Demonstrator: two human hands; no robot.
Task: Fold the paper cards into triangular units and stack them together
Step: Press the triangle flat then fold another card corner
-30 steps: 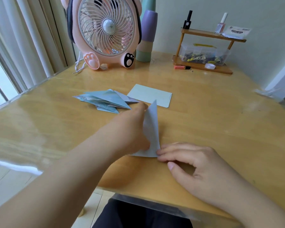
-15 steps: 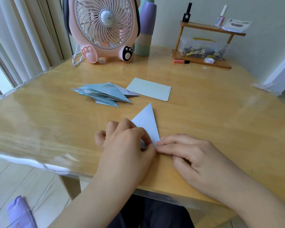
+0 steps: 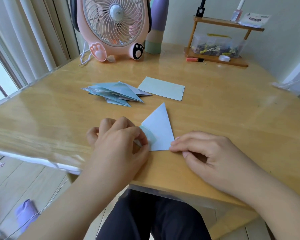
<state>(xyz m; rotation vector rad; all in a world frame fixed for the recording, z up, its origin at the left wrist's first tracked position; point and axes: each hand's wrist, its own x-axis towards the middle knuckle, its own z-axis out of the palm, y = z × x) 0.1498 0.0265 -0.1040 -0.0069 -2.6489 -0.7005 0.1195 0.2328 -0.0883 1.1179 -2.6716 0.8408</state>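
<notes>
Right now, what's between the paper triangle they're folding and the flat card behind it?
Nothing. In the head view only bare table shows between the triangle and the flat card.

Two hands, the left hand and the right hand, one half-folded paper triangle, one flat unfolded card, and one pile of folded triangular units, its count unclear. Further back: one pink fan, one stack of three cups, one wooden shelf. The shelf carries two bottles, one packet, one clear box.
</notes>
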